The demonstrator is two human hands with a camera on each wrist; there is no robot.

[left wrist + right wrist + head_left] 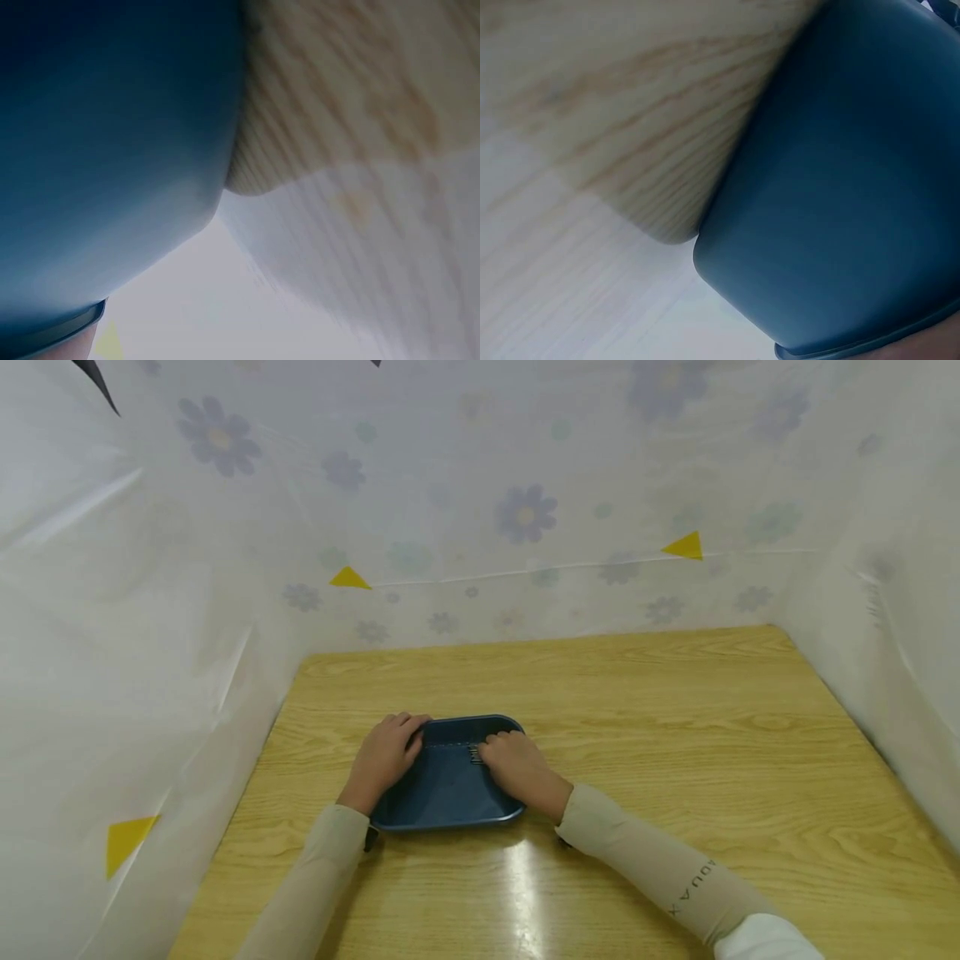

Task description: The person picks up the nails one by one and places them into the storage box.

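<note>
A dark blue rectangular tray (447,789) with raised walls stands between both hands in the head view. My left hand (382,760) grips its left rim, with the thumb over the inner side. On the opposite side, my right hand (522,768) holds the right rim, fingers curled over it. Several thin, dark metal pieces (475,754) lie in the tray beside the right fingers, partly hidden by them. Each wrist view is largely filled by the tray's smooth outer wall (112,165), and a little skin of the right hand (926,343) shows under the rim.
The tray is over a wood-grain table (675,718), left of its middle. Pale flower-patterned sheeting (450,477) rises along the back edge, and whitish sheeting (97,635) hangs at the sides. Yellow triangular patches (682,547) stick to it.
</note>
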